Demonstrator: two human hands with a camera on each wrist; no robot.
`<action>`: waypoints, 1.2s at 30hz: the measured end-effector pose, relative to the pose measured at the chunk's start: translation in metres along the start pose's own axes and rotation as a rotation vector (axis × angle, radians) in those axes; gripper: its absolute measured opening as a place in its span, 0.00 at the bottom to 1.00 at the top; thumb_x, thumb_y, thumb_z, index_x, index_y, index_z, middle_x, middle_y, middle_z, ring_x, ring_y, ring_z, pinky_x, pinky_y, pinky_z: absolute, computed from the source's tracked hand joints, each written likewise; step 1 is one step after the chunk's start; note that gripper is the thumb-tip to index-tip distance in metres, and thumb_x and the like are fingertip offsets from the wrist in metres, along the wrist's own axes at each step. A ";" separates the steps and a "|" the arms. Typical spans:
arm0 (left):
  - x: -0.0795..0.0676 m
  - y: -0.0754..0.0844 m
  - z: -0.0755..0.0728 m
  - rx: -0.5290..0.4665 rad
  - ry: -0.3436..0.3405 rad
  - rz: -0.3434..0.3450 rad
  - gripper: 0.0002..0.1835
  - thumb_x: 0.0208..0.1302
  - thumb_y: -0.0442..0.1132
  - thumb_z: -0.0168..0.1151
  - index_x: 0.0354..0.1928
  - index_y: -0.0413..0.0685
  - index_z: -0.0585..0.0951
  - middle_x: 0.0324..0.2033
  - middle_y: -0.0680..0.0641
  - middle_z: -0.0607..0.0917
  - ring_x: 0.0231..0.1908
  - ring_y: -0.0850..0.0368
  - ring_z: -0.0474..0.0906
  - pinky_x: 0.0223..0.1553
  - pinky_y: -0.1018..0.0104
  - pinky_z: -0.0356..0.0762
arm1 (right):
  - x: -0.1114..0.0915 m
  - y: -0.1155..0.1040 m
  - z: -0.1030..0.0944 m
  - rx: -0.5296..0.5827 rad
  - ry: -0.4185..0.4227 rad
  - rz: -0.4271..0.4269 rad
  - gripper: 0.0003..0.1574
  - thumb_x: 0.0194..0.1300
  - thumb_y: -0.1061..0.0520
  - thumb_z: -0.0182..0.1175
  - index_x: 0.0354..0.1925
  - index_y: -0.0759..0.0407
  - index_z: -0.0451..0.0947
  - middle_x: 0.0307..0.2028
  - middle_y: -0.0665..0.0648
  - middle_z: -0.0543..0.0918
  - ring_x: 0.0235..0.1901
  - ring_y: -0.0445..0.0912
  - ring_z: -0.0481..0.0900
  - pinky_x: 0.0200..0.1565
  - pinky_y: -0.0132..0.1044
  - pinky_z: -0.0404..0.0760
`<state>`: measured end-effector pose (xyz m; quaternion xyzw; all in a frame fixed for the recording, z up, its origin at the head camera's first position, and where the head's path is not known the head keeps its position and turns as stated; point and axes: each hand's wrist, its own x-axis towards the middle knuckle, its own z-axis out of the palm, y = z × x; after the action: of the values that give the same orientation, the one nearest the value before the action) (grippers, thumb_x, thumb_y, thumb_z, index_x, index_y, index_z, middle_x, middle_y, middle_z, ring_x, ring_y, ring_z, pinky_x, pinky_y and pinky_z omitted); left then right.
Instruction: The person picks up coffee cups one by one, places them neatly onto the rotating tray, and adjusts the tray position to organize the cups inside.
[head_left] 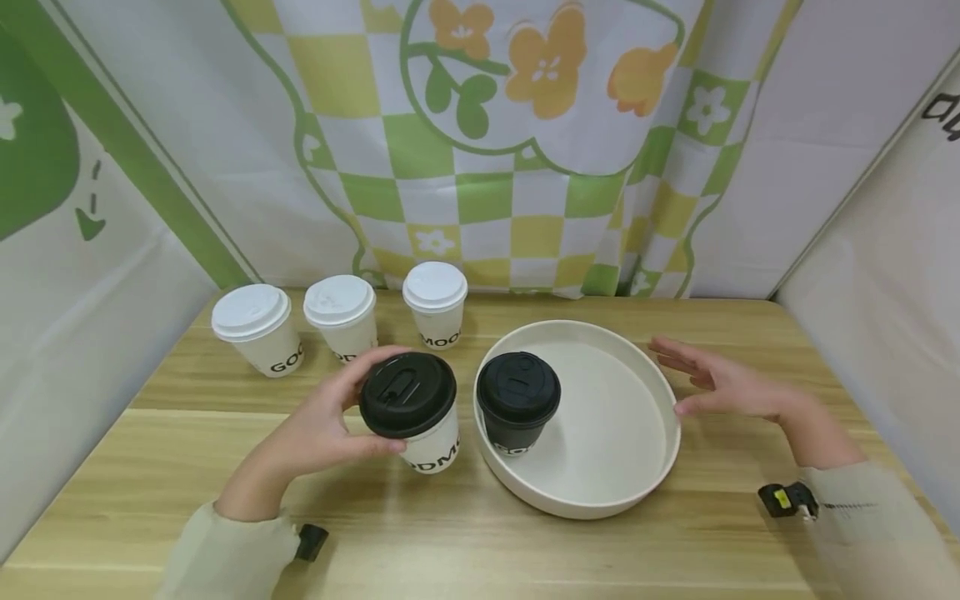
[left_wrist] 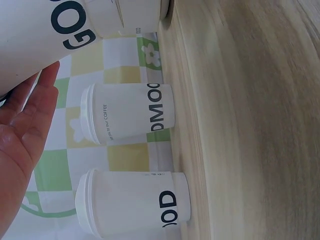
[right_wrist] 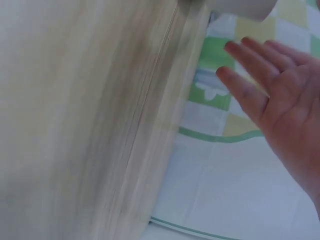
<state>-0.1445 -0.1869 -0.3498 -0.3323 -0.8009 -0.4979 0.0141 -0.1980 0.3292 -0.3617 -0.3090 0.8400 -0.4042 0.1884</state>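
Observation:
My left hand (head_left: 318,429) grips a white paper cup (head_left: 435,446) with a black lid, thumb on the near side and fingers round the far side. In the left wrist view this cup (left_wrist: 30,45) looks tilted and raised off the table. Just right of it, a dark paper cup (head_left: 517,400) with a black lid stands inside the left part of a round cream tray (head_left: 607,408). My right hand (head_left: 727,390) holds nothing; its fingers are spread beside the tray's right rim. Whether the fingertips touch the rim, I cannot tell.
Behind the left hand, three white cups with white lids stand on the wooden table (head_left: 390,550): one at far left (head_left: 270,346), one beside it (head_left: 352,333), and one farther right (head_left: 438,325). A patterned curtain (head_left: 525,192) hangs along the back edge.

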 end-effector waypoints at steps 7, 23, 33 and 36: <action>0.001 0.001 -0.001 0.028 0.002 -0.004 0.51 0.43 0.33 0.81 0.71 0.52 0.66 0.62 0.45 0.78 0.58 0.64 0.77 0.58 0.65 0.77 | 0.012 0.015 -0.009 0.139 -0.213 -0.065 0.64 0.59 0.67 0.67 0.76 0.71 0.33 0.75 0.77 0.36 0.68 0.21 0.52 0.65 0.22 0.62; 0.005 0.003 0.001 0.008 -0.022 0.027 0.50 0.43 0.33 0.81 0.71 0.52 0.66 0.61 0.45 0.79 0.58 0.64 0.77 0.59 0.67 0.76 | 0.004 0.012 0.004 0.094 -0.158 -0.032 0.67 0.59 0.64 0.68 0.79 0.62 0.32 0.77 0.71 0.35 0.69 0.22 0.49 0.65 0.17 0.54; 0.008 0.008 0.002 -0.006 -0.033 0.053 0.51 0.41 0.32 0.81 0.71 0.47 0.66 0.62 0.47 0.78 0.60 0.62 0.76 0.60 0.66 0.76 | -0.010 -0.002 0.018 0.046 -0.072 0.003 0.65 0.61 0.63 0.67 0.79 0.61 0.33 0.76 0.75 0.45 0.74 0.50 0.53 0.63 0.17 0.57; 0.009 0.009 0.002 -0.011 -0.038 0.066 0.52 0.40 0.33 0.82 0.71 0.48 0.66 0.62 0.47 0.78 0.60 0.61 0.76 0.61 0.66 0.75 | -0.012 -0.003 0.021 0.017 -0.054 0.011 0.66 0.60 0.62 0.68 0.79 0.60 0.33 0.76 0.75 0.46 0.72 0.65 0.52 0.63 0.17 0.57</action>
<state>-0.1454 -0.1782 -0.3403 -0.3680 -0.7869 -0.4952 0.0136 -0.1763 0.3239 -0.3711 -0.3136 0.8328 -0.4020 0.2157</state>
